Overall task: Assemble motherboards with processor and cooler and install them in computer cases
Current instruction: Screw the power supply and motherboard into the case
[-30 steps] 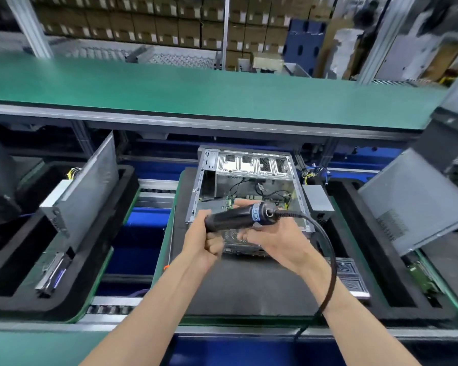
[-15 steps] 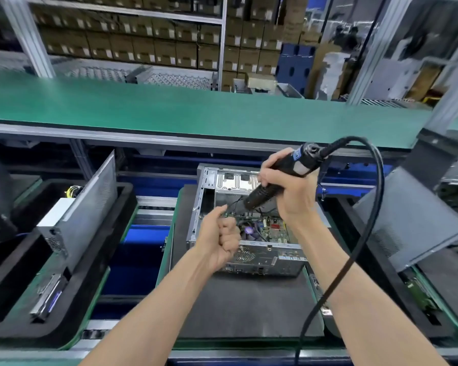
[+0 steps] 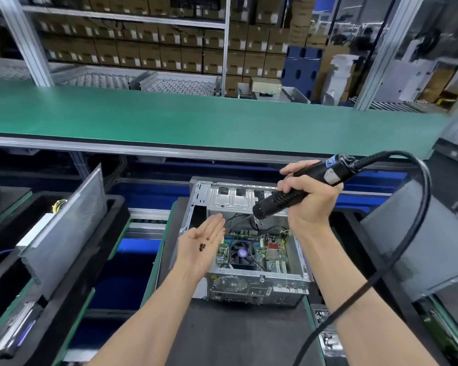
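An open silver computer case (image 3: 259, 289) lies on a black foam pallet (image 3: 222, 336) in front of me. Inside it sits a green motherboard (image 3: 273, 256) with a black fan cooler (image 3: 242, 253). My left hand (image 3: 200, 247) lies palm up at the case's left wall, fingers straight, with a few small dark screws (image 3: 202, 246) on the palm. My right hand (image 3: 308, 200) grips a black electric screwdriver (image 3: 296, 190) above the case; its bit points down and left toward my left fingertips. The screwdriver's black cable (image 3: 397, 257) loops over my right forearm.
A grey side panel (image 3: 66, 223) leans in the black tray on the left, another grey panel (image 3: 418, 241) on the right. A small tray of screws (image 3: 325, 331) sits right of the pallet. A green workbench (image 3: 196, 117) runs across behind, with shelves of cartons beyond.
My left hand has unfolded from a fist to a flat palm showing screws. My right hand has swung the screwdriver up from level in both hands to a tilt above the case.
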`<state>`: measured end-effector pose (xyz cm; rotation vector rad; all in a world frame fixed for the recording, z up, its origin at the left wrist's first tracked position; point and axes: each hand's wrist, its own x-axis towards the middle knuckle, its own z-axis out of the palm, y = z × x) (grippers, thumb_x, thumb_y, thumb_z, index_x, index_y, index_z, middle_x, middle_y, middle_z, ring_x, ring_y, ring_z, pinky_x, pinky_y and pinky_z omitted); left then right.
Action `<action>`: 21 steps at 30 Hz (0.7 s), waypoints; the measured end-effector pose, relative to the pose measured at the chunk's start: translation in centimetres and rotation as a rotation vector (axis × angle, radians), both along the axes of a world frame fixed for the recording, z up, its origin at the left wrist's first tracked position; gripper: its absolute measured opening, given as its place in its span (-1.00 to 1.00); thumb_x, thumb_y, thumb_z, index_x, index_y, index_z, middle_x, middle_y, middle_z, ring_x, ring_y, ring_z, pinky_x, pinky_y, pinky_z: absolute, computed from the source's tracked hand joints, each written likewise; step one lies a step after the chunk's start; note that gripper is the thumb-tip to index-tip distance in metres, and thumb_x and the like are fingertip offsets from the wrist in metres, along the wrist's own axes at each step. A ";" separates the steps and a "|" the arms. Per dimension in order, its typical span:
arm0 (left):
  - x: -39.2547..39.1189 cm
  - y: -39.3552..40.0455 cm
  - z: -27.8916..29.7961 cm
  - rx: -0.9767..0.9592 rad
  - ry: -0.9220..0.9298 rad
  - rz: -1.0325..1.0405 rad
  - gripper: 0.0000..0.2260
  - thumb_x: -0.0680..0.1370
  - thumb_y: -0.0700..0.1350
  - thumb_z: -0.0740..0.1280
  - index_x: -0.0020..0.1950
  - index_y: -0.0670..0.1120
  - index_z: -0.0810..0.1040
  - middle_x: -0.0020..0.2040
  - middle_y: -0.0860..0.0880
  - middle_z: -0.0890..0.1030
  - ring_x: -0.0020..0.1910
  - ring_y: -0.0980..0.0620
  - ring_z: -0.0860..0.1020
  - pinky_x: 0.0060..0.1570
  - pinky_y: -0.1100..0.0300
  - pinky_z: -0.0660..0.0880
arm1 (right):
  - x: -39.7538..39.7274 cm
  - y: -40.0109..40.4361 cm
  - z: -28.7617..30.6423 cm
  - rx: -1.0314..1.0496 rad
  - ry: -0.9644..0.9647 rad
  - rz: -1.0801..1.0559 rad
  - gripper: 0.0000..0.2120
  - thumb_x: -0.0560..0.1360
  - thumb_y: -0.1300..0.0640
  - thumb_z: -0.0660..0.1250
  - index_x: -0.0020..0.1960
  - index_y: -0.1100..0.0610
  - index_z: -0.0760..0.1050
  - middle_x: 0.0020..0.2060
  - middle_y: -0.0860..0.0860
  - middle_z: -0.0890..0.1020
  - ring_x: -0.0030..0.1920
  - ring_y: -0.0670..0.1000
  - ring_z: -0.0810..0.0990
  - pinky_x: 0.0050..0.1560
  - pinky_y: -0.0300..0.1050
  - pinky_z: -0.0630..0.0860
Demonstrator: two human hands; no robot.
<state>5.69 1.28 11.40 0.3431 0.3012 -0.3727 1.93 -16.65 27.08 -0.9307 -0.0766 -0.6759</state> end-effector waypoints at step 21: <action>7.5 -4.2 -4.3 0.099 0.128 0.002 -0.62 0.59 -0.24 0.14 0.31 -0.46 0.42 0.21 -0.48 0.54 0.17 -0.42 0.59 0.08 -0.08 0.63 | 9.1 -4.9 -3.7 0.042 0.061 0.096 -0.87 0.16 0.43 0.24 -0.38 0.26 0.49 -0.38 0.23 0.55 -0.54 0.10 0.38 -0.33 -0.07 0.41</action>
